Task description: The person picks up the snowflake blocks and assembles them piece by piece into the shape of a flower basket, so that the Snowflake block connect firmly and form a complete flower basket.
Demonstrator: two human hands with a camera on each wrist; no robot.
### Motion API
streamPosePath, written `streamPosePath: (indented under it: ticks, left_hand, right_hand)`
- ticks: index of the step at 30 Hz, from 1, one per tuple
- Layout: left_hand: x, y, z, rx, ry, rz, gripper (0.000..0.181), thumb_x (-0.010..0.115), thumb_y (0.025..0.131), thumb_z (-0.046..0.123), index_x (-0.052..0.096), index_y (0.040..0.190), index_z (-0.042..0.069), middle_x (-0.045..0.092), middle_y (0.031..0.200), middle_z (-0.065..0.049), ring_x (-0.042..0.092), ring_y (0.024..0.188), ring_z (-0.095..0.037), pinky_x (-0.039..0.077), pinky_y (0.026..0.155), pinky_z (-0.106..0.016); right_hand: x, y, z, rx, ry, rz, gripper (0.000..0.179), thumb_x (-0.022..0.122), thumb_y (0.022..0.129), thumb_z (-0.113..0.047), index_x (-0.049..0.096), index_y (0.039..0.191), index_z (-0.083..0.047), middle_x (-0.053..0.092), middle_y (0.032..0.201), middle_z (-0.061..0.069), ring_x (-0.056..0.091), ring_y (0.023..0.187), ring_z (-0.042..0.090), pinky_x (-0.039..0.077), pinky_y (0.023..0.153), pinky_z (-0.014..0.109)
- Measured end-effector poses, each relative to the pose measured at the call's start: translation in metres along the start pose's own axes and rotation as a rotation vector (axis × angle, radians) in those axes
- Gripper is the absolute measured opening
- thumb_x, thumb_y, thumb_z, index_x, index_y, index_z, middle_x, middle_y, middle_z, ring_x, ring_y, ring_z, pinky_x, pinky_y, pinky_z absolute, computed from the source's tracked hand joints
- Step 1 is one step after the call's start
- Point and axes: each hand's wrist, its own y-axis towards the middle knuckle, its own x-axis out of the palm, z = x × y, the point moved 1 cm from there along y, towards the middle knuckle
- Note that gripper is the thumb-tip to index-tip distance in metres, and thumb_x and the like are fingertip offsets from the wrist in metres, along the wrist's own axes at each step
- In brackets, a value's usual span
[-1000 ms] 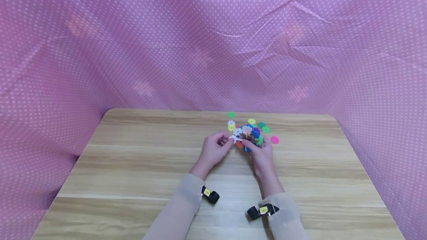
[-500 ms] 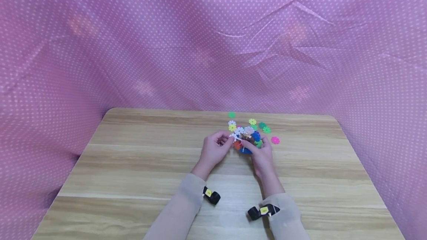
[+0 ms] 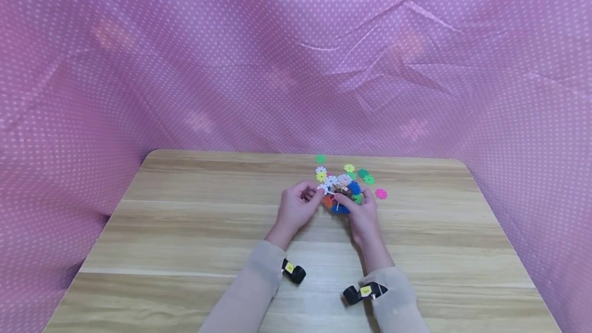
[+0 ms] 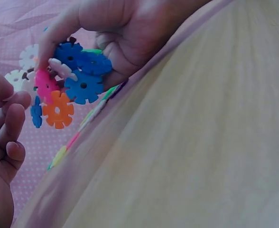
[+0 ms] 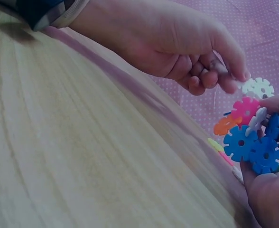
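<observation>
My right hand (image 3: 364,217) grips a cluster of interlocking plastic snowflake discs, its thumb over the near side. In the left wrist view the cluster shows a blue disc (image 4: 84,86), a pink disc (image 4: 45,85) and an orange disc (image 4: 58,110) joined at different angles. My left hand (image 3: 296,209) pinches a white snowflake disc (image 5: 259,88) between thumb and index finger at the cluster's left side. In the right wrist view this white disc stands right at the pink one. The fingers of my right hand hide part of the cluster.
Loose snowflake discs lie on the wooden table (image 3: 208,230) beyond the hands, among them a yellow disc (image 3: 349,168), a green disc (image 3: 320,159) and a pink disc (image 3: 381,193). A pink dotted cloth (image 3: 296,66) hangs behind the table and along both sides.
The cluster has turned slightly in my right hand, so its blue and orange discs show at a different angle. My left hand stays nearly in place, still pinching the white disc.
</observation>
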Motion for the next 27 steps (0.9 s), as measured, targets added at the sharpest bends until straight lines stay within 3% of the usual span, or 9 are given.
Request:
streamPosePath:
  ticks: [13, 21, 24, 27]
  left_hand:
    - [0.004, -0.002, 0.002, -0.023, -0.017, -0.075, 0.008, 0.077, 0.103, 0.017, 0.078, 0.096, 0.014, 0.075, 0.084, -0.001, 0.068, 0.076, -0.015, 0.059, 0.069, -0.026]
    - [0.005, 0.000, 0.004, -0.058, 0.022, -0.090, 0.009, 0.077, 0.104, 0.023, 0.078, 0.104, 0.014, 0.075, 0.089, 0.004, 0.069, 0.082, -0.013, 0.062, 0.075, -0.028]
    - [0.003, 0.005, 0.005, -0.077, 0.048, -0.055, 0.011, 0.077, 0.103, 0.022, 0.078, 0.106, 0.011, 0.074, 0.091, 0.002, 0.069, 0.083, -0.014, 0.062, 0.076, -0.029]
    - [-0.002, 0.021, 0.003, -0.127, 0.146, -0.025, 0.015, 0.076, 0.102, 0.020, 0.077, 0.110, 0.008, 0.074, 0.095, -0.001, 0.068, 0.085, -0.016, 0.062, 0.079, -0.031]
  right_hand:
    - [-0.004, -0.002, -0.001, -0.062, -0.048, -0.025, 0.058, 0.085, 0.087, 0.008, 0.054, 0.132, -0.011, 0.062, 0.147, 0.015, 0.063, 0.133, 0.026, 0.058, 0.107, 0.032]
    - [-0.008, -0.001, -0.004, -0.024, -0.067, -0.020, 0.061, 0.084, 0.090, 0.003, 0.054, 0.141, -0.011, 0.060, 0.149, 0.015, 0.062, 0.134, 0.026, 0.058, 0.106, 0.031]
    - [-0.010, 0.000, -0.006, -0.025, -0.045, -0.003, 0.063, 0.083, 0.092, 0.001, 0.053, 0.146, -0.008, 0.059, 0.149, 0.016, 0.064, 0.130, 0.023, 0.058, 0.105, 0.030]
    - [-0.013, 0.002, -0.008, -0.019, -0.018, 0.020, 0.063, 0.082, 0.094, 0.000, 0.051, 0.148, -0.007, 0.058, 0.150, 0.016, 0.065, 0.128, 0.021, 0.058, 0.105, 0.030]
